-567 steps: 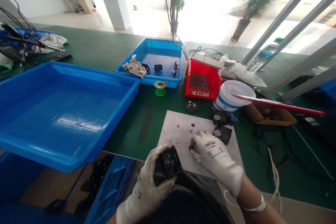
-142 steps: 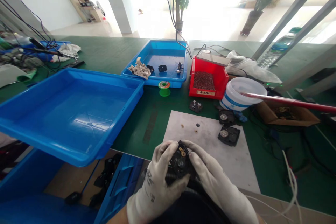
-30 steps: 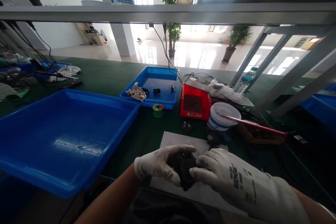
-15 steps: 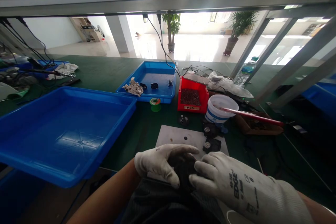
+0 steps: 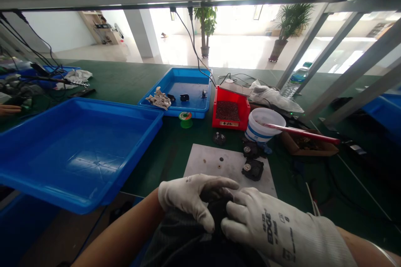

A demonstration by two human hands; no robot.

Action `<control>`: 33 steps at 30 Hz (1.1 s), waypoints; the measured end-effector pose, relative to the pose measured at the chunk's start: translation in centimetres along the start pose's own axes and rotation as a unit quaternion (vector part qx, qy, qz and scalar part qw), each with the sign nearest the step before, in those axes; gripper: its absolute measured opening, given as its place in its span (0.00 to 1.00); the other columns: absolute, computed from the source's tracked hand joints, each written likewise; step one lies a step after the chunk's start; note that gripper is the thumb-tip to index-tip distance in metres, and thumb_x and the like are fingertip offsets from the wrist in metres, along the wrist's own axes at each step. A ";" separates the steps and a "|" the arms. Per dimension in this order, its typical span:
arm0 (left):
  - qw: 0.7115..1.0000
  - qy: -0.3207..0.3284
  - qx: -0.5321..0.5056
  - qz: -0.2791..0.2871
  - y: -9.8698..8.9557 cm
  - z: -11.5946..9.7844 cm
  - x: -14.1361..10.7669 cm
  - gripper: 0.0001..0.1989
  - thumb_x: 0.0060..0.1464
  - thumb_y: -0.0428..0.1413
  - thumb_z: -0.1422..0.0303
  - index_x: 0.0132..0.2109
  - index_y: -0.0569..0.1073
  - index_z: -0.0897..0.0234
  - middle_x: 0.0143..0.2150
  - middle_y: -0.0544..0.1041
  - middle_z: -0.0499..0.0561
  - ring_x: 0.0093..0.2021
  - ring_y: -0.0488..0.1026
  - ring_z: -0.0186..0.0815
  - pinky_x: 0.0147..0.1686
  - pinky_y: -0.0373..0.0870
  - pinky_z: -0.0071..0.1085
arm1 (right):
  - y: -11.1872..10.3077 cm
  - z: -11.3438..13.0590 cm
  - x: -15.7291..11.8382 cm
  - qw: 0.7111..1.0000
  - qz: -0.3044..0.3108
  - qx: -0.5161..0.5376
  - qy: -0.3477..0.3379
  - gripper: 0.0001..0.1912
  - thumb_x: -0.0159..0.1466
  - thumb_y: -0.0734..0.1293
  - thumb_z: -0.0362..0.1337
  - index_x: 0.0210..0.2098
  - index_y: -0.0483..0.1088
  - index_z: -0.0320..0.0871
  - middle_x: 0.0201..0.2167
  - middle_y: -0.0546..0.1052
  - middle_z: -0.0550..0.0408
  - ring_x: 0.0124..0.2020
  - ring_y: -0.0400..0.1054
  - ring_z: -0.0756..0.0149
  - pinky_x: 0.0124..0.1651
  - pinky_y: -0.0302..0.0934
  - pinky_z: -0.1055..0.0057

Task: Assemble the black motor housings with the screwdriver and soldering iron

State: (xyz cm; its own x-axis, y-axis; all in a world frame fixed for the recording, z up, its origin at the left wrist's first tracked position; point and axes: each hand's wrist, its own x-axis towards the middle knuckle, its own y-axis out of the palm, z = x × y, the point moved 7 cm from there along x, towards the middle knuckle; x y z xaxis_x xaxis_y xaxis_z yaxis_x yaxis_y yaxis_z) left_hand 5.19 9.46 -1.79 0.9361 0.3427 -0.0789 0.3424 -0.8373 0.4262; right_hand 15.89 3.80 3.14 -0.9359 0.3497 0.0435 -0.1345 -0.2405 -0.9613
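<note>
Green surface [image 5: 169,162] holds a large blue tray [image 5: 78,162] to your left and a pale work sheet [image 5: 200,154] straight ahead, with a black fan housing [image 5: 252,170] lying at its far right. Your white-gloved left hand [image 5: 191,200] and right hand [image 5: 266,225] press together around a dark housing [image 5: 219,212], mostly hidden, just past the sheet's near edge.

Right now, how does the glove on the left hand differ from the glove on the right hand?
The left hand's glove ends early, leaving the forearm bare, while the right hand's glove has a long cuff. The left hand's glove looks greyer at the fingertips; the right hand's glove shows printed EDGE lettering. Both are white and close around a dark part.
</note>
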 end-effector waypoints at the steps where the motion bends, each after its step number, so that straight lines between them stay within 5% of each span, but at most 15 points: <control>1: 1.000 0.005 0.003 -0.007 -0.1 -0.2 -0.1 0.54 0.34 0.80 0.73 0.68 0.69 0.54 0.64 0.77 0.60 0.68 0.70 0.58 0.68 0.62 0.56 | -0.5 0.0 -0.1 1.000 -0.007 0.006 0.003 0.12 0.71 0.63 0.29 0.50 0.72 0.49 0.40 0.79 0.53 0.42 0.73 0.60 0.48 0.70 0.62; 4: 0.998 0.039 -0.013 -0.044 -0.4 -1.0 -0.4 0.51 0.39 0.78 0.72 0.69 0.68 0.55 0.63 0.77 0.60 0.68 0.70 0.55 0.67 0.62 0.53 | -2.9 -0.9 -1.2 0.993 -0.075 0.053 0.073 0.16 0.71 0.63 0.30 0.56 0.71 0.48 0.47 0.79 0.47 0.47 0.75 0.57 0.49 0.73 0.59; 8: 0.988 0.091 -0.083 -0.090 -0.7 -1.7 -1.1 0.48 0.44 0.77 0.67 0.70 0.67 0.54 0.64 0.75 0.61 0.61 0.76 0.53 0.62 0.69 0.51 | -4.4 -3.3 -4.1 0.927 -0.220 0.187 0.238 0.24 0.72 0.59 0.36 0.65 0.66 0.57 0.56 0.79 0.47 0.58 0.74 0.51 0.57 0.72 0.48; 13: 0.981 0.109 -0.067 -0.146 -0.6 -1.2 -2.1 0.47 0.44 0.77 0.65 0.69 0.69 0.51 0.66 0.74 0.58 0.66 0.71 0.53 0.67 0.64 0.50 | -0.7 -3.7 -4.3 0.886 -0.238 0.266 0.296 0.25 0.78 0.49 0.41 0.72 0.58 0.54 0.44 0.83 0.48 0.36 0.81 0.59 0.39 0.79 0.62; 17: 0.965 0.047 0.047 -0.252 -2.6 -0.1 -3.6 0.48 0.46 0.76 0.58 0.71 0.66 0.54 0.68 0.72 0.60 0.69 0.67 0.57 0.69 0.61 0.54 | 1.9 -5.2 -5.2 0.829 -0.293 0.322 0.352 0.25 0.79 0.50 0.48 0.71 0.58 0.55 0.49 0.81 0.46 0.37 0.79 0.58 0.39 0.79 0.61; 21: 0.911 0.005 0.186 -0.367 -5.6 -0.9 -5.5 0.49 0.50 0.73 0.58 0.74 0.61 0.59 0.73 0.66 0.63 0.74 0.60 0.59 0.72 0.56 0.56 | 1.9 -7.2 -6.3 0.838 -0.289 0.308 0.345 0.23 0.77 0.52 0.49 0.69 0.61 0.63 0.50 0.80 0.47 0.39 0.79 0.53 0.40 0.78 0.55; 25: 0.863 -0.001 0.278 -0.422 -7.5 -2.2 -6.4 0.44 0.58 0.64 0.63 0.76 0.55 0.61 0.76 0.61 0.63 0.75 0.58 0.55 0.73 0.54 0.56 | 0.7 -9.7 -6.0 0.863 -0.263 0.275 0.333 0.24 0.77 0.54 0.47 0.69 0.62 0.59 0.49 0.81 0.47 0.39 0.80 0.54 0.39 0.78 0.57; 30: 0.824 -0.016 0.366 -0.431 -7.8 -1.6 -5.3 0.44 0.54 0.64 0.70 0.75 0.58 0.61 0.77 0.59 0.63 0.77 0.54 0.53 0.75 0.51 0.53 | -2.1 -11.1 -1.9 0.904 -0.259 0.227 0.253 0.18 0.71 0.63 0.49 0.58 0.74 0.56 0.49 0.82 0.47 0.54 0.76 0.47 0.57 0.72 0.47; 33: 0.805 -0.036 0.400 -0.437 -6.9 -2.9 -5.8 0.48 0.50 0.68 0.68 0.75 0.58 0.62 0.79 0.52 0.63 0.79 0.47 0.56 0.76 0.47 0.54 | -4.3 -11.8 1.7 0.906 -0.250 0.251 0.233 0.13 0.69 0.66 0.48 0.49 0.79 0.56 0.49 0.82 0.50 0.61 0.72 0.48 0.63 0.67 0.51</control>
State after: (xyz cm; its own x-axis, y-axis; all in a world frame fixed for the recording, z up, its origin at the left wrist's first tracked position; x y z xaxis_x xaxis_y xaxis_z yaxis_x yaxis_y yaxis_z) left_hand -2.81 14.51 -1.69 0.3026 0.9480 -0.0984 0.7873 -0.3068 -0.5349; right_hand 18.73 16.14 4.11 -0.4950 0.8438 0.2073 -0.7431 -0.2875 -0.6042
